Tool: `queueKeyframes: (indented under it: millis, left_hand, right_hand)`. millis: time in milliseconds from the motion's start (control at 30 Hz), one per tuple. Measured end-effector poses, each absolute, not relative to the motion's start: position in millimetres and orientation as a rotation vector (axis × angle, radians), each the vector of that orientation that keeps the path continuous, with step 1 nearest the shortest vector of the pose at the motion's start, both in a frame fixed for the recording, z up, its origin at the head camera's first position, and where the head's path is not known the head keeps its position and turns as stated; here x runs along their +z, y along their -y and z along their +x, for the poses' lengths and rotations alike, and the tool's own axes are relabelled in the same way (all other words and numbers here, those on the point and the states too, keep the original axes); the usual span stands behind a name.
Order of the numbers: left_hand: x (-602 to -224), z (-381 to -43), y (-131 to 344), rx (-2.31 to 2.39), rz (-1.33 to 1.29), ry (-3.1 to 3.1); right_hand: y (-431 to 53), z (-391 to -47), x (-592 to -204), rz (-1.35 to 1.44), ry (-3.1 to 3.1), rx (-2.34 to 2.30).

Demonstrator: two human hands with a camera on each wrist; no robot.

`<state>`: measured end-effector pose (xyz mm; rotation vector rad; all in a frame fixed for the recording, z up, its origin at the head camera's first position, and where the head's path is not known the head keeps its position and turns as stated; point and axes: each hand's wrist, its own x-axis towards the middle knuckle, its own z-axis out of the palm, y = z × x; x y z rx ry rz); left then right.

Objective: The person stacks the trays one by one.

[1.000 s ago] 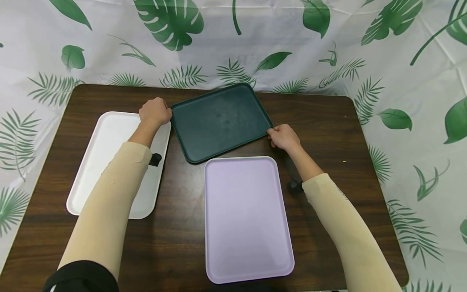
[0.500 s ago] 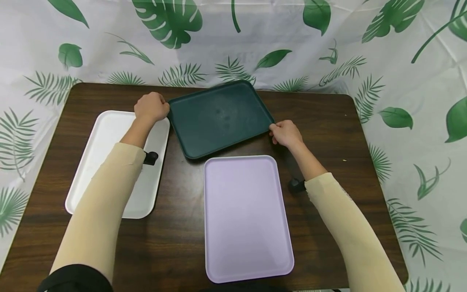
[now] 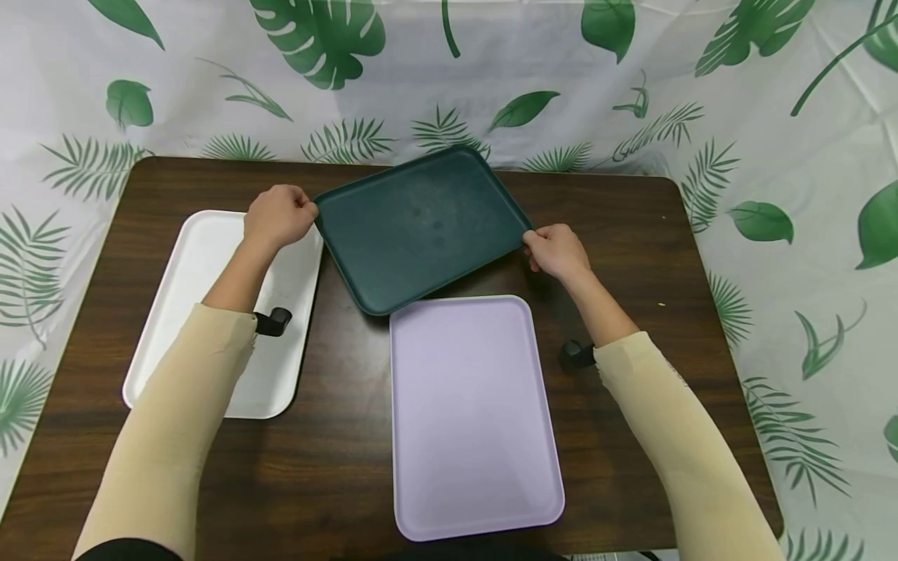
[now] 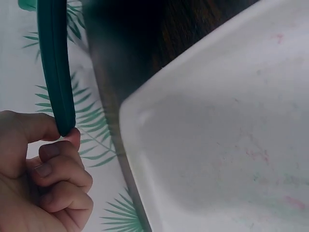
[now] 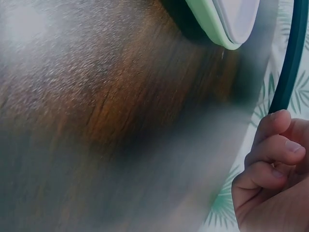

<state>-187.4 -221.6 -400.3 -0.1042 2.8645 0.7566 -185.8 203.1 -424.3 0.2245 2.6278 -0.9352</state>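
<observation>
Both hands hold up a dark green rectangular tray point(image 3: 424, 226), slanted to the table edge at the far middle. My left hand point(image 3: 279, 216) pinches its left corner between thumb and index finger, the other fingers curled. At the opposite right corner, my right hand point(image 3: 557, 249) pinches the rim. In the left wrist view the green tray point(image 4: 57, 63) appears edge-on, clear of the table. Below my left forearm lies a white tray point(image 3: 168, 335) with faint coloured marks. A lilac tray point(image 3: 477, 421) lies in the middle, near the dark tray's front corner.
A brown wood-grain table point(image 3: 617, 467) carries the trays. In the right wrist view, a light green rim point(image 5: 212, 34) shows directly under the lilac tray point(image 5: 241, 17). A white leaf-patterned sheet point(image 3: 533, 47) hangs behind the table and at its sides.
The dark green tray has risen and looks larger, its front corner now slightly overlapping the lilac tray's corner in view. My left hand moved left; my right hand moved slightly right and up.
</observation>
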Motion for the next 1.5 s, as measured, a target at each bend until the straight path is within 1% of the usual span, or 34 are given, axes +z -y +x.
queueKeyframes:
  millis: [267, 500, 833, 1033, 1233, 1500]
  left_hand:
    - [-391.9, -156.2, 215.6, 0.877, -0.047, -2.797]
    - [-388.1, -127.2, 206.3, 0.997, -0.064, -2.719]
    - [-393.2, -90.0, 200.9, 1.114, 0.024, -2.560]
    - [-398.8, -64.0, 191.9, 1.205, 0.028, -2.485]
    - [-401.3, -37.2, 180.7, 1.188, 0.045, -2.463]
    - [-408.0, -2.1, 165.2, 1.121, 0.212, -2.455]
  right_hand:
    - [-214.8, -182.7, -422.2, 0.224, -2.641, -0.942]
    - [-225.1, -178.7, -421.3, 0.190, -2.648, -0.979]
    - [-236.8, -173.2, -425.1, 0.058, -2.665, -0.989]
    - [-244.7, -172.6, -427.0, -0.005, -2.661, -0.985]
    - [-251.0, -171.8, -426.2, -0.084, -2.665, -0.945]
    - [-255.8, -169.3, -425.1, -0.216, -2.637, -0.899]
